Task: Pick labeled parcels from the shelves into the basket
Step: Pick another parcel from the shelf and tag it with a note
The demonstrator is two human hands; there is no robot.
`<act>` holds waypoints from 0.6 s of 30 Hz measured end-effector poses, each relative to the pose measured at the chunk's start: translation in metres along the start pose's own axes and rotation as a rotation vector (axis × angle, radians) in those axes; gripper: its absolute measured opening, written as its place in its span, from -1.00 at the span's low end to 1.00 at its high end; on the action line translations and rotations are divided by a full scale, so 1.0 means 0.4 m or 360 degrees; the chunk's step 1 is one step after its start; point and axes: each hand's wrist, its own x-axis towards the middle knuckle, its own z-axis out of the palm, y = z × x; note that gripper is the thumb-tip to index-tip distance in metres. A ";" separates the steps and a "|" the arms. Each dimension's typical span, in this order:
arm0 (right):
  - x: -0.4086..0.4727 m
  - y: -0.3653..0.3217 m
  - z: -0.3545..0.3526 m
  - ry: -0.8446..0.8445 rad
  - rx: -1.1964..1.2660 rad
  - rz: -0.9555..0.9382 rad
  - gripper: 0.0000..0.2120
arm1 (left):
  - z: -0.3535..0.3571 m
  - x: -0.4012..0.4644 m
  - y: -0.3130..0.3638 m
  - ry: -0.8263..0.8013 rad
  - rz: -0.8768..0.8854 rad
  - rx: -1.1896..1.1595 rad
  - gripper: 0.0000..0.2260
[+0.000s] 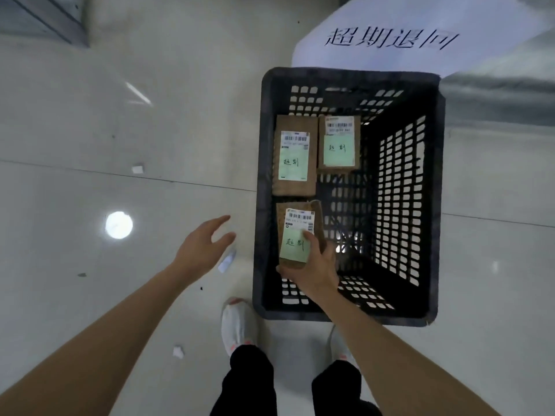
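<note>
Three brown parcels in view, all inside black slatted basket [432,205] on pale tiled floor [90,130].

Head view:
- Far-left parcel [295,156] flat on basket bottom, white barcode label plus green note with handwriting, face up.
- Second parcel [339,144] just beside it to the right, near far wall, same label and green note, face up.
- Third parcel [297,235] at near-left of basket, gripped by right hand [315,268]: thumb on the green note face, fingers wrapped around right edge and underside. Label face up. Can't tell if resting on basket bottom or held just above it.
- Left hand [204,247] outside basket, left of its wall, above floor, fingers spread and loosely curled, holding nothing.
- Right half of basket bottom bare, floor visible through slats.
- White sheet with large printed characters [420,34] beyond far rim of basket, partly tucked behind it.
- White shoes [238,325] and black trouser legs at near edge, toes just at basket's near wall.
- Small paper scraps [138,169] scattered on floor left of basket; round light reflection on tile near left hand.
- Grey metal frame [45,19] in top-left corner, blurred.
</note>
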 end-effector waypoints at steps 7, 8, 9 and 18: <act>0.073 0.014 0.091 -0.0175 0.0123 -0.0045 -0.10 | 0.019 0.028 -0.045 0.0007 -0.0069 0.0007 -0.54; 0.079 0.019 0.089 -0.0218 0.0119 -0.0038 -0.09 | 0.019 0.027 -0.044 0.0003 -0.0072 0.0015 -0.54; 0.083 0.023 0.082 -0.0256 0.0108 -0.0042 -0.08 | 0.018 0.024 -0.042 0.0002 -0.0073 0.0020 -0.54; -0.030 0.010 -0.098 -0.0332 -0.0074 -0.0159 -0.23 | -0.049 -0.097 0.094 0.0037 -0.0008 0.0098 -0.52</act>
